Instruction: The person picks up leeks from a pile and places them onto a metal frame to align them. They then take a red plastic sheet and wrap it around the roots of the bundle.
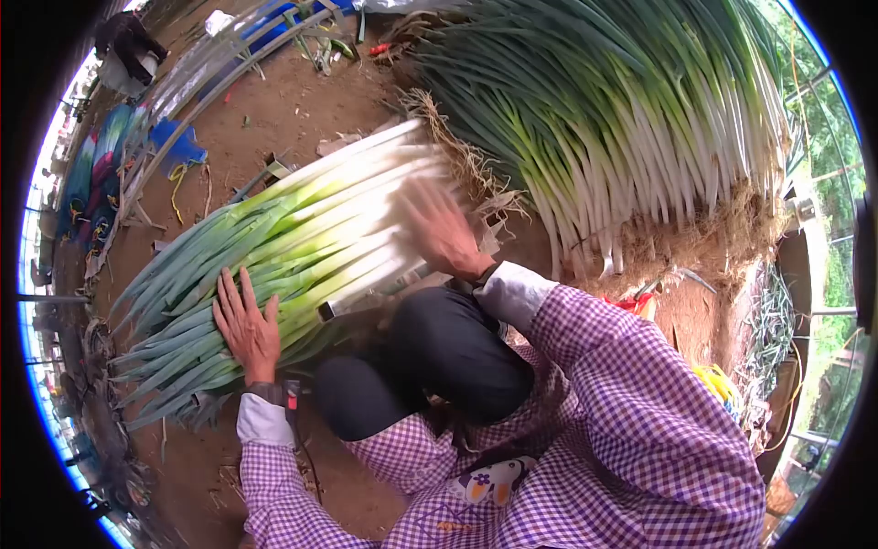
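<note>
A broad bundle of long green onions (311, 229) lies in front of my knees, white stalks to the right and blue-green leaves to the left. My left hand (247, 322) rests flat on the leaves, fingers stretched out. Over the white stalks near the root end is my right hand (441, 227), its fingers spread and smeared by motion. Dry tangled roots (457, 146) trail from the right end of the bundle. A dark-tipped metal bar (352, 304) shows at the bundle's near edge, partly hidden beneath it.
A large pile of green onions (622, 119) fills the upper right, roots toward me. Brown soil (283, 110) holds scattered leaf scraps. Curved metal pipes (215, 87), a blue plastic piece (176, 144) and a yellow cord (177, 192) are at the upper left. Yellow twine (718, 386) lies right of me.
</note>
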Tool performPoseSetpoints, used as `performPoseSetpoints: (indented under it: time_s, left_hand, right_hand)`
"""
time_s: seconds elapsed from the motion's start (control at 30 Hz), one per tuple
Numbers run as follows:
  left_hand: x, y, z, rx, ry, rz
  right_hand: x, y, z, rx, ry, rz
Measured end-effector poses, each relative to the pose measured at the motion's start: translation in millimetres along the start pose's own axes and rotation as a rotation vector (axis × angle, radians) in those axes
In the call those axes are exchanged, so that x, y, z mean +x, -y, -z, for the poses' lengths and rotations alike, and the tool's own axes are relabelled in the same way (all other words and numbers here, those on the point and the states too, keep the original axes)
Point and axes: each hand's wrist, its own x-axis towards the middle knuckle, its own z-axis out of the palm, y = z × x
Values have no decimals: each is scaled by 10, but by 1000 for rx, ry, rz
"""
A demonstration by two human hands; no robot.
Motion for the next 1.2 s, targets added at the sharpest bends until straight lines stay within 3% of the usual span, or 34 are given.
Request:
performPoseSetpoints:
  time_s: [0.13,0.23,0.37,0.47,0.57,0.77,1.03,1.2]
  left_hand:
    - [-2,22,66,-13,36,4]
    - [11,57,-12,2,26,-2]
    - [40,85,97,-24,134,21]
    - [146,45,257,21,42,36]
    - [193,65,28,21,59,56]
    - [233,81,-1,31,65,46]
    - [164,100,-57,30,73,37]
    - [191,96,-66,19,55,44]
  right_hand:
    - [34,-25,107,-2,-9,60]
    - [42,-23,137,126,-8,3]
    - [321,-22,241,41,-59,-53]
    - [480,-222,-33,-46,-78,-39]
    - [410,-273,-178,-63,-55,-66]
    - [430,-243,-92,-1,-29,-113]
    - [489,-262,-145,-81,-220,-92]
    - [606,-289,-146,-83,-104,-189]
